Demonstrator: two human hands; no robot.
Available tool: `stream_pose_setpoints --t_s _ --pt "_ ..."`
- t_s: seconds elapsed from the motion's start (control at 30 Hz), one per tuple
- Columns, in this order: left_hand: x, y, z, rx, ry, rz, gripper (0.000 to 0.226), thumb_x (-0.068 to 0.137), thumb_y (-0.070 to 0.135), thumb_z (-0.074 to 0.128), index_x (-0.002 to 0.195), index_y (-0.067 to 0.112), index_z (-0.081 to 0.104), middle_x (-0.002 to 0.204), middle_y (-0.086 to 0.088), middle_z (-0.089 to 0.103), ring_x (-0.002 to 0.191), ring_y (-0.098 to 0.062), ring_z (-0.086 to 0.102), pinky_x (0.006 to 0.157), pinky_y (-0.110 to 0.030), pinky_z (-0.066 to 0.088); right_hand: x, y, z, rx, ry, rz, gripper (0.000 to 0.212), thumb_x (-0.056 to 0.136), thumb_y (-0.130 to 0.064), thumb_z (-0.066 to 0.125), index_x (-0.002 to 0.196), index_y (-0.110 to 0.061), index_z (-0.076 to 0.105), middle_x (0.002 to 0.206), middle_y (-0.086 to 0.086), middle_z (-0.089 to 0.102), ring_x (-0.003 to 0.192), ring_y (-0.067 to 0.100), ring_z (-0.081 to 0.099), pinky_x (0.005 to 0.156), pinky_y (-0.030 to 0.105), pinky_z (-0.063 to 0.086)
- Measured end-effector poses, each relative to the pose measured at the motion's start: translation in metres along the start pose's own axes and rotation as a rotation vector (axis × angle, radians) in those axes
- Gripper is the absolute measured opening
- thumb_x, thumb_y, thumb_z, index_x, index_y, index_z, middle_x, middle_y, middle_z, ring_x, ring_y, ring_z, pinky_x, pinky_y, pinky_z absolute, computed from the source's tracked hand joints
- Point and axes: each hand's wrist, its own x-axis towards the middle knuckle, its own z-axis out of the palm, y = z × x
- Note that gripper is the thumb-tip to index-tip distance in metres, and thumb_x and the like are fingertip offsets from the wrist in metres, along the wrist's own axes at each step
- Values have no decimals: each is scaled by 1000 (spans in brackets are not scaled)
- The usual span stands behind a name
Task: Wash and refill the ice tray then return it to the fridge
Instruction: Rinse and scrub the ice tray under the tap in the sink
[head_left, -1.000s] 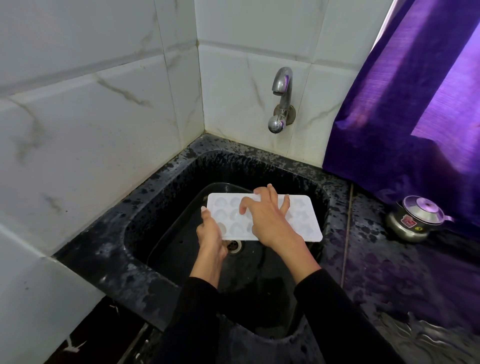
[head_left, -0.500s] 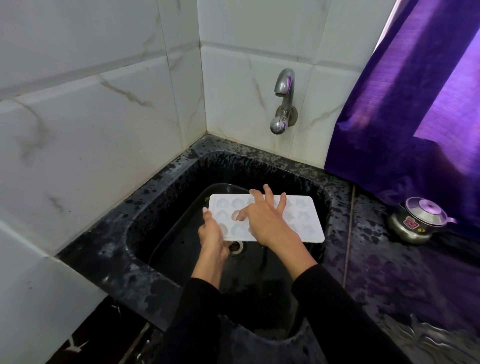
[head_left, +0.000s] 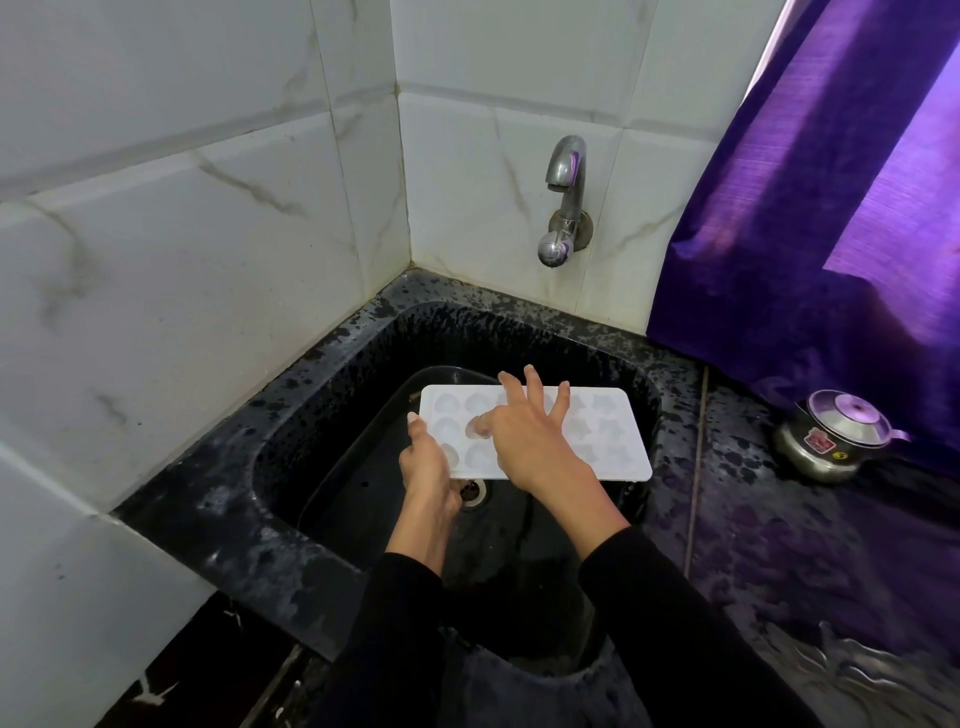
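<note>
Over a black sink (head_left: 332, 410), the left hand (head_left: 427, 462) grips the tray (head_left: 618, 441) edge while the right hand (head_left: 530, 441) fingers spread, one pressing a cell.

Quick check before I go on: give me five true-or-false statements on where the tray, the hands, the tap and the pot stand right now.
1. The ice tray is held over the black sink. True.
2. Water is running from the tap. False: no stream shows below the spout.
3. The left hand holds the tray at its left end. True.
4. The right hand is clenched in a fist beside the tray. False: its fingers are spread over the tray's cavities, the index finger bent down into one.
5. The small steel pot sits inside the sink. False: it stands on the counter to the right, lid on.
</note>
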Motion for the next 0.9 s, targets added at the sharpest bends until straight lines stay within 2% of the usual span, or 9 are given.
stream_pose_setpoints --t_s 0.13,0.37,0.5,0.67,0.73,0.8,0.9 --pt "-2 1 -1 -7 -3 3 42 99 49 34 81 15 53 82 -9 65 72 -27 65 83 -48 55 -2 -1 1 -7 -11 -18 74 78 20 51 131 -32 57 160 13 4 146 37 -16 111 65 -11" --pt "-4 1 -3 3 8 3 41 99 49 34 82 16 52 87 -10 65 78 -30 65 84 -51 55 1 1 3 49 -21 2 64 80 20 48 125 -25 60 156 12 15 147 36 -12 112 64 -11" --pt "-5 4 -3 -18 2 -4 40 99 48 34 80 17 50 83 -9 64 74 -29 64 82 -50 55 5 -3 2 129 44 -21 60 75 22 45 120 -19 47 149 12 20 147 34 -7 114 61 -6" --pt "-7 4 -3 -29 -5 -5 40 99 47 35 81 14 51 80 -10 63 69 -27 64 78 -47 56 10 -16 4 76 13 -97 65 79 17 53 127 -27 53 158 12 6 147 35 -15 113 63 -10" --pt "-8 5 -3 -28 -2 -1 41 99 47 36 90 11 52 81 -11 64 69 -27 64 74 -46 56 12 -19 6 30 -25 -104 65 83 10 57 133 -32 53 160 12 0 146 36 -16 112 65 -9" --pt "-8 5 -3 -35 -3 -3 41 99 47 36 97 10 51 82 -11 63 70 -27 64 73 -45 56 12 -21 7 12 -45 -112 62 86 3 61 134 -35 53 161 12 -2 146 37 -16 112 65 -8" --pt "-10 6 -4 -66 -11 -14 39 100 46 35 94 10 49 80 -10 62 69 -27 63 64 -41 55 12 -22 8 3 -53 -115 61 86 1 63 133 -37 53 161 11 0 146 37 -16 112 65 -9"
